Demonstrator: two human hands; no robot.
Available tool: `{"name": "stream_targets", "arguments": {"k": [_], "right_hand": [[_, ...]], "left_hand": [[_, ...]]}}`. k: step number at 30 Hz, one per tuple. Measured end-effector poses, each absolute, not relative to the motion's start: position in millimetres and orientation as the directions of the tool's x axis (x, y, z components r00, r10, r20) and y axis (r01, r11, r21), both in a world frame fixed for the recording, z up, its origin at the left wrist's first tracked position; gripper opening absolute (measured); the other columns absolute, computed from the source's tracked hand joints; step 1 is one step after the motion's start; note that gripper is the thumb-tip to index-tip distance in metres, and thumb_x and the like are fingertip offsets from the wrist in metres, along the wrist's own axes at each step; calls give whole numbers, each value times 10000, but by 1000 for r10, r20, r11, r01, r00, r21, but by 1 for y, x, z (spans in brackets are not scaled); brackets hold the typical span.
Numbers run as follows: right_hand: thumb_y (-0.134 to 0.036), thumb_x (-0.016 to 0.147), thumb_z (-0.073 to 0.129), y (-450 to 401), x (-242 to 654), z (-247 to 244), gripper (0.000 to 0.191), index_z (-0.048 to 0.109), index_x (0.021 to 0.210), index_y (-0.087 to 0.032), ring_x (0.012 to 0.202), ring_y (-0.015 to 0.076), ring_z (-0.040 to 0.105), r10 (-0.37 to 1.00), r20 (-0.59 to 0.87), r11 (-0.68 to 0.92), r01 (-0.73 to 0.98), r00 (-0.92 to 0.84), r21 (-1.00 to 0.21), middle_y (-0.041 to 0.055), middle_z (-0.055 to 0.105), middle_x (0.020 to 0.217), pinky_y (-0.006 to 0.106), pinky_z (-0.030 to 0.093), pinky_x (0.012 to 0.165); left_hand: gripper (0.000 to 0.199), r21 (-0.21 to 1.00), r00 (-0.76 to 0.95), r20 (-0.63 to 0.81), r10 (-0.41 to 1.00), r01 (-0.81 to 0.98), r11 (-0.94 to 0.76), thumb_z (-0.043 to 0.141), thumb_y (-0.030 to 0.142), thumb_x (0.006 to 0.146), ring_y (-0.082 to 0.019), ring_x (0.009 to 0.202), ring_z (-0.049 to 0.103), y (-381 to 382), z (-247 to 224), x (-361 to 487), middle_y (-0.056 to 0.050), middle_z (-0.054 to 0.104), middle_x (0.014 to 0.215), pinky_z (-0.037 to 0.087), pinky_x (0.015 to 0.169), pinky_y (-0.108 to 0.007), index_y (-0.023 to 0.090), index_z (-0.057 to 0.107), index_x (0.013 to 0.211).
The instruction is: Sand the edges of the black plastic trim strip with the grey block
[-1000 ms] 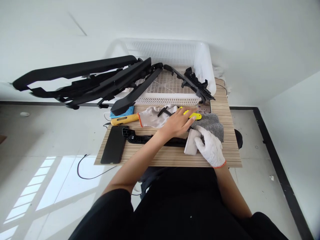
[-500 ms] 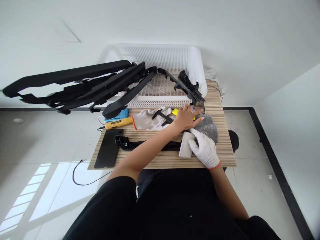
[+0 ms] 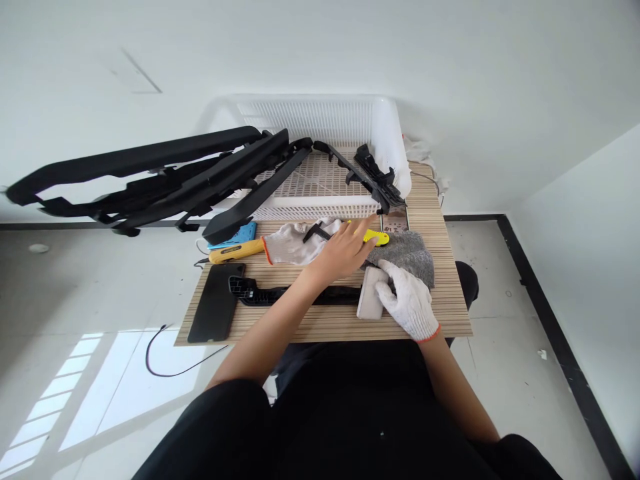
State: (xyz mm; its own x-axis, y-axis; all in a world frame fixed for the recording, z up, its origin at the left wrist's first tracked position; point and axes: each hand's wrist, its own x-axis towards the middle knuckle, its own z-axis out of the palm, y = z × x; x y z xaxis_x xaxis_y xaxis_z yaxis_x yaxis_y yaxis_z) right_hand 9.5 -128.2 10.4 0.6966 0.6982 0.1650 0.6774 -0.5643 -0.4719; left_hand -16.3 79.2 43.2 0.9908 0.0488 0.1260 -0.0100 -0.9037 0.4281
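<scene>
My bare left hand (image 3: 347,249) is over the middle of the table with its fingers stretched out and nothing in them. Beneath and beside it lie a black caliper (image 3: 316,231), partly hidden, and a yellow utility knife (image 3: 377,237). My right hand (image 3: 409,303), in a white knitted glove with an orange cuff, is closed at the right side of a white block-shaped pad (image 3: 370,293). This pad stands at the right end of a long black plastic trim piece (image 3: 335,295), hiding that end. A grey cloth (image 3: 413,257) lies just beyond the gloved fingers.
A white basket (image 3: 320,200) at the back holds several black trim pieces (image 3: 205,187) that jut out far left. Along the table (image 3: 320,327) lie an empty white glove (image 3: 287,245), a yellow handle (image 3: 235,252), a blue item (image 3: 245,233), a black flat tablet-like slab (image 3: 215,303) and a phone-like item (image 3: 395,220).
My left hand has moved left and toward me, away from the grey cloth, uncovering more of the yellow utility knife. My right hand stays at the white pad.
</scene>
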Motion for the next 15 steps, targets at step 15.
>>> {"name": "stream_targets", "arguments": {"k": [15], "right_hand": [[-399, 995, 502, -123, 10, 13, 430, 618, 1366, -214, 1023, 256, 718, 630, 89, -633, 577, 771, -516, 86, 746, 1167, 409, 548, 918]], "left_hand": [[440, 352, 983, 169, 69, 6, -936, 705, 463, 911, -300, 1149, 566, 57, -4, -126, -104, 646, 1259, 492, 986, -457, 254, 643, 1293]]}}
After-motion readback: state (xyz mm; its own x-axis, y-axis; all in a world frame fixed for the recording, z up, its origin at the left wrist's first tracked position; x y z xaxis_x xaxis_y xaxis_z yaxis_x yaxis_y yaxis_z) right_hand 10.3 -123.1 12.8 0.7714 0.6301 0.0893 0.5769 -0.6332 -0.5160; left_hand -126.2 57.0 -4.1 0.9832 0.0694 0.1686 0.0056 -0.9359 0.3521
